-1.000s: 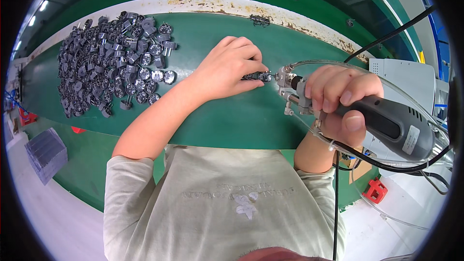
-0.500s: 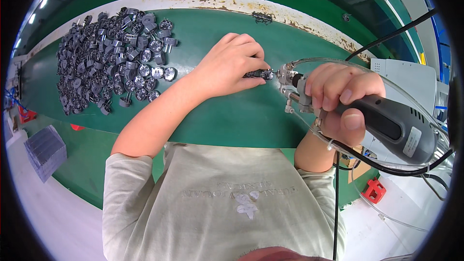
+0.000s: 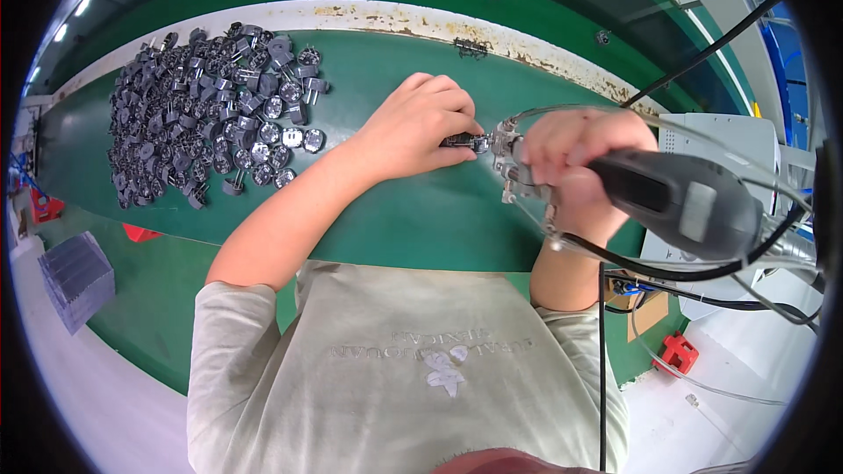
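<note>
On the green work surface (image 3: 413, 219), my left hand (image 3: 420, 127) pinches a small dark part with metal pieces (image 3: 465, 142) between thumb and fingers. My right hand (image 3: 580, 154), smeared by motion, is wrapped round a grey and black handheld power screwdriver (image 3: 676, 197). The tool's metal head (image 3: 507, 147), with clear tubes attached, points left and meets or nearly touches the right end of the part. Whether they are in contact I cannot make out. Left of my hands lies a large heap of small dark round parts with metal prongs (image 3: 206, 114).
A rusty white ledge (image 3: 378, 13) runs along the back of the surface, with a small dark piece (image 3: 470, 47) before it. At the right stand a white box-shaped machine (image 3: 729, 145) and looping black cables (image 3: 720, 274). A red object (image 3: 676, 355) lies low right.
My right hand and the screwdriver have shifted left and slightly up, the tool head closing on the part. My left hand keeps its pinch. The view has tilted slightly.
</note>
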The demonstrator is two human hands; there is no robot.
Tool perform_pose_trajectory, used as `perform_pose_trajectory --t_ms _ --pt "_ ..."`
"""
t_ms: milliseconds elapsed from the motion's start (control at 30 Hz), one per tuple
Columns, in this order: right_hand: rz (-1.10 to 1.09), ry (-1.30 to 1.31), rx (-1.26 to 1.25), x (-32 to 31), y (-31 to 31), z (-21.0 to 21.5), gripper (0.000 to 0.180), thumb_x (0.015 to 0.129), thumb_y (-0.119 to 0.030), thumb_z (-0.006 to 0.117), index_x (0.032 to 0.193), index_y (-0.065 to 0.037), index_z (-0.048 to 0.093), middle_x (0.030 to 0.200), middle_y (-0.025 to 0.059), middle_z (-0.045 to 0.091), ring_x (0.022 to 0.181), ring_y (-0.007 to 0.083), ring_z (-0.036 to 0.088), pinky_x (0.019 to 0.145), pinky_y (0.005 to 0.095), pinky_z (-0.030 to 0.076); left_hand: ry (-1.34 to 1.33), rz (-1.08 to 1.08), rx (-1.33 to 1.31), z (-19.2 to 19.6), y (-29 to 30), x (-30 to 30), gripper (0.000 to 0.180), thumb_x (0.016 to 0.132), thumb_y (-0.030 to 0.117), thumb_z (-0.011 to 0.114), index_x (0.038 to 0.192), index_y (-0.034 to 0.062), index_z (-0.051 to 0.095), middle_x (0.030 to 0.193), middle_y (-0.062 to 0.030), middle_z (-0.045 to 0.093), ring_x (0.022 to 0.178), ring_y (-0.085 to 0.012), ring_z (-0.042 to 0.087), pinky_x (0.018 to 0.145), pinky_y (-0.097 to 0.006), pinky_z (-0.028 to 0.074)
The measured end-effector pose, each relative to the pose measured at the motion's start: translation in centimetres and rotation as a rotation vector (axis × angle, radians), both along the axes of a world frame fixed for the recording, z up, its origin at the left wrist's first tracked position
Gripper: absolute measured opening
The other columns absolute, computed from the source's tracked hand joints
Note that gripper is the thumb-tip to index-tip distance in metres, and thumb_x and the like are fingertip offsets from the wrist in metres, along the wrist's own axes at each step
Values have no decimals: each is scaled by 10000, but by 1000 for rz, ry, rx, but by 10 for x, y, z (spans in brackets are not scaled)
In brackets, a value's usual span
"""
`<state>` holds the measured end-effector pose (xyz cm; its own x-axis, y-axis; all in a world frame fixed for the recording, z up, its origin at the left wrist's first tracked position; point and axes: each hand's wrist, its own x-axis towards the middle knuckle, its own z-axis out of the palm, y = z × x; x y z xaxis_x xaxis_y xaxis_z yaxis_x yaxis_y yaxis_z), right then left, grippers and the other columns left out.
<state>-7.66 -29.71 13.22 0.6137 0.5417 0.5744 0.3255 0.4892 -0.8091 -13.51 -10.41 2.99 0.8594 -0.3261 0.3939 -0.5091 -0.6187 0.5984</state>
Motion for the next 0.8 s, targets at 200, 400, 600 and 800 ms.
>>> perform_pose_trajectory --t_ms 200,400,600,800 --pt "80 -110 -6 -2 -28 36 312 946 -339 695 952 -98 496 678 24 547 509 169 538 537 368 498 46 23 -27 1 1 -1 283 750 232 822 999 111 760 1000 -15 631 1054 -243 577 959 -393 420" --pt "7 6 -4 -9 -12 13 242 936 -251 660 964 -81 490 684 52 552 528 188 539 550 390 503 68 5 -33 1 3 0 274 747 207 815 1000 116 761 1007 -16 627 1050 -246 577 950 -396 422" --pt "49 22 -29 -4 -14 8 216 921 -226 653 955 -79 498 681 61 561 530 196 549 553 399 510 62 -2 -17 2 3 -1 268 752 207 819 999 121 762 1000 -13 626 1040 -245 577 933 -392 423" --pt "59 7 -39 -3 -15 8 232 913 -240 660 951 -81 496 674 56 559 517 194 546 541 398 509 37 3 -29 -1 3 -1 263 749 202 823 991 118 763 994 -10 627 1031 -244 581 921 -390 427"
